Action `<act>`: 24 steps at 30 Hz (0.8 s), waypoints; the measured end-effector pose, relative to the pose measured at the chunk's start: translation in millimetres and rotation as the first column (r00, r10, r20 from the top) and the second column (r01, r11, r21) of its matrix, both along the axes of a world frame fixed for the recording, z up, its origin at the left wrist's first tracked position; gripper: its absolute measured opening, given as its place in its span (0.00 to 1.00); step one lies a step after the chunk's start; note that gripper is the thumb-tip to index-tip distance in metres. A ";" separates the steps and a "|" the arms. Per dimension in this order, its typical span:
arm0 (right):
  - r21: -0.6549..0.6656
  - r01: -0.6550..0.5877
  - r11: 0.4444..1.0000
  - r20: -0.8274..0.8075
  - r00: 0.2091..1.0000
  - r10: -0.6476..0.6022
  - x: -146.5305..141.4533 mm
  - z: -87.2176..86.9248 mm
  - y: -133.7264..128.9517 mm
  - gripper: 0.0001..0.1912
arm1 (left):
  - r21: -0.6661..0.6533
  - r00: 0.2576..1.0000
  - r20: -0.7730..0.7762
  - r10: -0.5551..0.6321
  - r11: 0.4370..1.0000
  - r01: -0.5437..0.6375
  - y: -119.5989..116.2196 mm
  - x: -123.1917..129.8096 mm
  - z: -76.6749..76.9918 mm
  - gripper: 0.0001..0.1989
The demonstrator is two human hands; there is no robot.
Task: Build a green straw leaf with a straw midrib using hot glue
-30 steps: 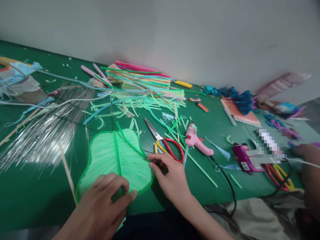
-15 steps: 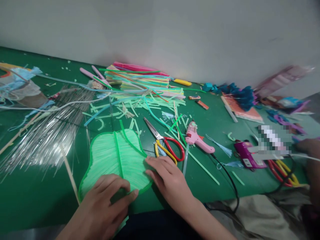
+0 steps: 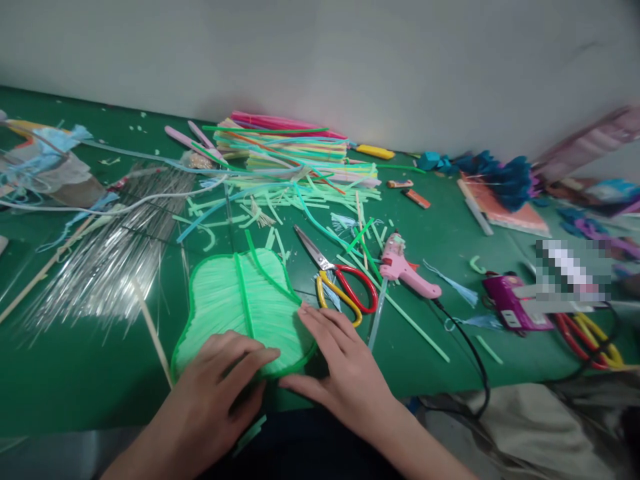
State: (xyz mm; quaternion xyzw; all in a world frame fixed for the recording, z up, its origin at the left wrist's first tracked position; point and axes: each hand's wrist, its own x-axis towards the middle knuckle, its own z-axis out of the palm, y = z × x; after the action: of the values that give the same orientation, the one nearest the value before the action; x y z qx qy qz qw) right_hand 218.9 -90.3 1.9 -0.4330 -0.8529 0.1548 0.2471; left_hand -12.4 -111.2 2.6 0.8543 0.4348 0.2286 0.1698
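A light green leaf-shaped piece [image 3: 210, 287] with a darker green rim and midrib lies near the table's front edge. My left hand [image 3: 225, 377] rests over its lower part, fingers bent and a little apart. Against its right edge lie the fingers of my right hand [image 3: 343, 353], with the thumb spread away below the edge. A green strip [image 3: 267, 273] curves across the leaf's upper right and sticks out past its top. Just right of the leaf are scissors with red and yellow handles [image 3: 337, 280], blades apart. A pink glue gun [image 3: 407, 270] lies beyond them.
Silvery wires [image 3: 115, 260] and a wooden stick [image 3: 153, 330] lie at the left. Behind the leaf is a pile of coloured strips [image 3: 300, 157]. To the right are a purple box [image 3: 515, 303], a black cable [image 3: 473, 350] and more scissors handles [image 3: 583, 340].
My right thumb has moved off the leaf, down and away from the fingers. The left fingers have shifted slightly and straightened. A person's hand at the far right has left the view.
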 end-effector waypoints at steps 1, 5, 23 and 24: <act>-0.007 0.019 1.000 -0.008 1.000 -0.019 -1.3 -0.5 -1.4 0.41 | 0.001 1.000 -0.005 0.005 1.000 -0.005 -0.6 0.1 -0.5 0.18; -0.006 0.079 0.997 -0.036 0.996 -0.079 -6.1 -3.7 -7.2 0.42 | -0.002 0.999 -0.016 0.028 1.000 -0.028 -3.7 -0.4 0.3 0.18; 0.155 0.033 0.987 0.004 0.999 -0.034 -7.6 -8.2 0.3 0.41 | 0.065 0.972 -0.231 -0.051 0.996 0.068 98.1 29.3 18.7 0.14; 0.160 0.027 0.987 -0.004 1.000 -0.026 -7.3 -9.4 0.9 0.41 | 0.106 0.973 -0.227 -0.031 0.993 0.057 92.9 31.0 17.1 0.14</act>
State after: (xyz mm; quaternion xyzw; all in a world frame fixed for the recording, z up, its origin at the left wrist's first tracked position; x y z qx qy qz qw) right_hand 211.6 -89.4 -7.5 -0.4230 -0.8566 0.0830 0.2837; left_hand 18.5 -18.2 19.6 0.8923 0.4188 0.1506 0.0763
